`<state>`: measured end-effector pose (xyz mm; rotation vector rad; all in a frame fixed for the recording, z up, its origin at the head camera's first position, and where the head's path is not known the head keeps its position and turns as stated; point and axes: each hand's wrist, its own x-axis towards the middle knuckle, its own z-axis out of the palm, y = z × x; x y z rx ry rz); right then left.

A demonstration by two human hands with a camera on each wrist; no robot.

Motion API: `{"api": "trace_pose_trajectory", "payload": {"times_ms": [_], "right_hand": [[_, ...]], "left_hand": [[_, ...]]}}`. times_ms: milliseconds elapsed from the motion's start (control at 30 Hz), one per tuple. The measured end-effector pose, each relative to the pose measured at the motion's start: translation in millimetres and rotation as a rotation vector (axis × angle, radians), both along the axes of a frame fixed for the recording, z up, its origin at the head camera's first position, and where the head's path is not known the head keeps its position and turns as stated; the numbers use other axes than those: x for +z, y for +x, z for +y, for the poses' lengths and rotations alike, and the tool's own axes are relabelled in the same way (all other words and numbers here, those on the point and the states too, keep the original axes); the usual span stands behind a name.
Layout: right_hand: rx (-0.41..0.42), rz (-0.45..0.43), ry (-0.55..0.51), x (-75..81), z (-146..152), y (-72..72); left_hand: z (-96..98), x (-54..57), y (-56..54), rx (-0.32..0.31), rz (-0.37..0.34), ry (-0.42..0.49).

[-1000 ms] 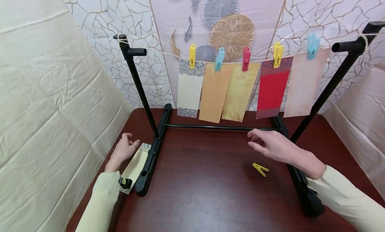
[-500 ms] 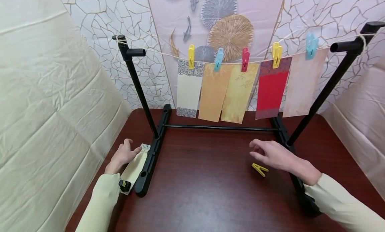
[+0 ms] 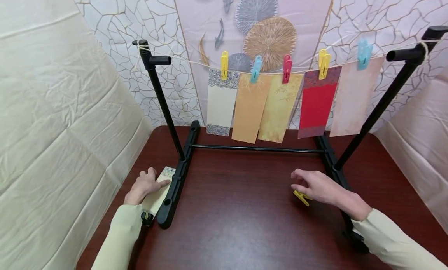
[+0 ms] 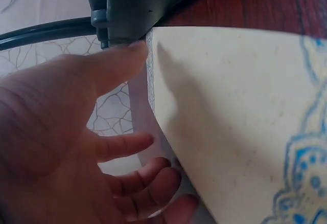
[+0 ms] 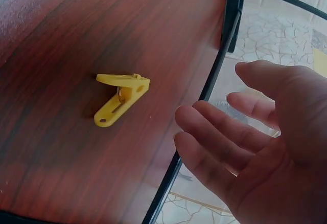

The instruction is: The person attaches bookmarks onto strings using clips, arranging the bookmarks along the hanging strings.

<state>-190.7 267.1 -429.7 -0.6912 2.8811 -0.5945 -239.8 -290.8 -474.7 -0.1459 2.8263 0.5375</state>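
Observation:
A cream paper card [image 3: 154,200] with a blue pattern lies on the table beside the rack's left foot. My left hand [image 3: 144,187] is over its left side, thumb and fingers spread around the card's edges; whether they touch it I cannot tell. The left wrist view shows the card [image 4: 225,91] up close, in front of the thumb and fingers. My right hand [image 3: 316,188] hovers above a yellow clothespin [image 3: 301,199] and partly covers it. In the right wrist view, the clothespin [image 5: 125,97] lies on the table, apart from the loosely bent fingers.
A black rack [image 3: 175,184] stands on the dark red table [image 3: 245,223]. A string [image 3: 189,61] runs between its posts. Several cards hang from it by clothespins, among them a red card [image 3: 317,110] and an orange card [image 3: 251,110]. A black crossbar [image 3: 245,147] joins the feet.
My left hand has come down over the cream card, its thumb moving right across it. My right hand has lowered toward the yellow clothespin. The hanging cards stay put.

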Motion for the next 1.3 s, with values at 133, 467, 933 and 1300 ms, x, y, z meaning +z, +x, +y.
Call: {"api": "trace_pose_trajectory", "payload": {"times_ms": [133, 467, 933, 1300], "right_hand": [[-0.011, -0.001, 0.005, -3.1, -0.9, 1.8], [-0.028, -0.069, 0.020, -11.7, -2.5, 6.5], [-0.071, -0.069, 0.093, -27.5, 4.1, 13.3], [-0.138, -0.106, 0.205, -34.5, 7.9, 21.0]], "left_hand": [[3.0, -0.5, 0.2, 0.003, -0.011, -0.059], [6.5, -0.2, 0.5, 0.016, -0.076, -0.084], [7.8, 3.0, -2.3, 0.048, -0.122, -0.137], [10.7, 3.5, 0.5, 0.071, -0.110, -0.105]]}}
